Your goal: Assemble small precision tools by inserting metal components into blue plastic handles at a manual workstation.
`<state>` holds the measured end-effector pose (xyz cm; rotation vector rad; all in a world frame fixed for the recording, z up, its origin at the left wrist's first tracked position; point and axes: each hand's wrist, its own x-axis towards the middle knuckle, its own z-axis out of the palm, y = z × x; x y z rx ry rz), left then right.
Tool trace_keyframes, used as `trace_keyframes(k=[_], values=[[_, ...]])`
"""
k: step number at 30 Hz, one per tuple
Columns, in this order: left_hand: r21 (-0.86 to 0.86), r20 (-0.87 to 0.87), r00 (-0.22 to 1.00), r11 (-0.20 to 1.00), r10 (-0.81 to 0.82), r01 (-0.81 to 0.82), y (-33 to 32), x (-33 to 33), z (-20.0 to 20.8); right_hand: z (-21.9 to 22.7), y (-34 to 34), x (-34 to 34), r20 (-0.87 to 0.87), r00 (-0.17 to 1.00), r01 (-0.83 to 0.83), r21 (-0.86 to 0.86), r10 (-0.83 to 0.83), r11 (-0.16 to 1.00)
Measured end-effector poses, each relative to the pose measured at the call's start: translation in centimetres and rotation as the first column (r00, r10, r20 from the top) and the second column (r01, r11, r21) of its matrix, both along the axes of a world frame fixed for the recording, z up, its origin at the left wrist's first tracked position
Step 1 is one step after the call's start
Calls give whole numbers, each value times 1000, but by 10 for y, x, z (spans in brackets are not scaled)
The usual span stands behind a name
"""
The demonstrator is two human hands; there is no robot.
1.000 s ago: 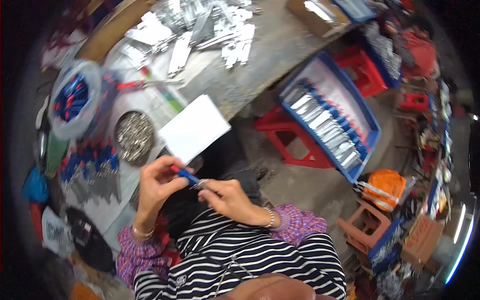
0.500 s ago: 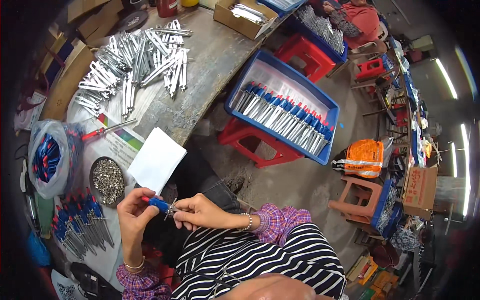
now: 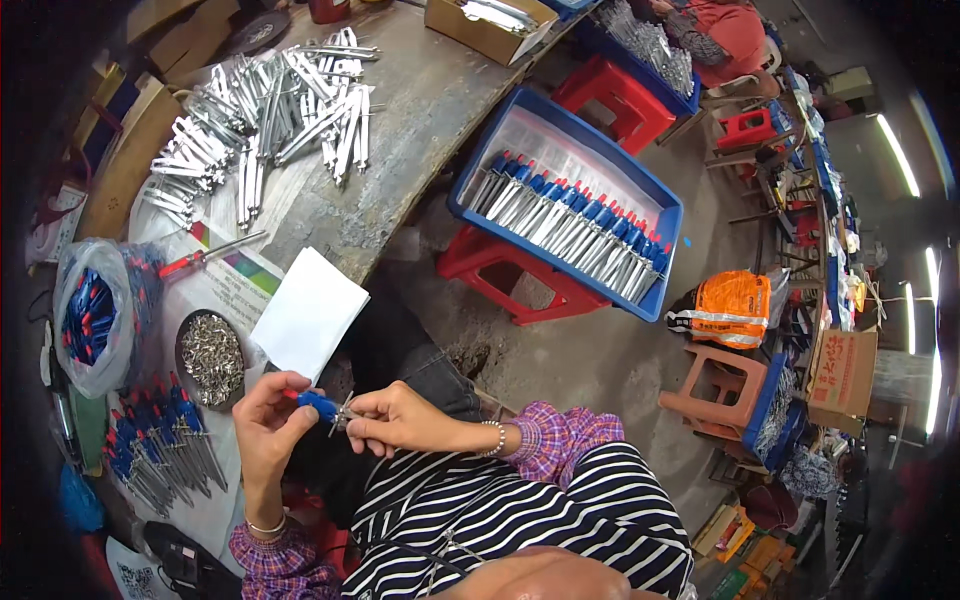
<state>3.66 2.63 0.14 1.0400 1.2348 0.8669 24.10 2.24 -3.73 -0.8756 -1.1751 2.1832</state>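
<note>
Between my hands is a small blue plastic piece with a red tip and thin metal parts at its other end. My left hand pinches it near the red end, with thumb and fingertips. My right hand is closed on the metal end; its fingers partly hide that part. Close beyond my left hand lies folded white paper. To the left of it stands a dark round dish of small metal fittings. Several blue-and-red pieces with grey metal shanks lie left of my left wrist.
A clear plastic bag holds blue-and-red pieces. A red-handled screwdriver lies before a heap of silvery metal parts on the worktable. At right, a blue tray with rowed blue-and-silver pieces rests on a red stool. A person sits beyond.
Both hands keep the same grip on the blue piece, which looks turned very slightly. The whole view has shifted a little.
</note>
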Motion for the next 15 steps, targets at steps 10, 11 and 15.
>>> trace_keyframes(k=[10,11,15], values=[[392,-602,790,905,115,166,50,-18,33,-8,19,27,113,992,78,-222,-54,972],[439,-671,722,876,171,200,64,-26,33,-12,23,33,121,990,93,-210,-69,973],[553,-780,515,777,355,301,122,-59,14,-24,41,50,119,979,182,-147,-165,972]])
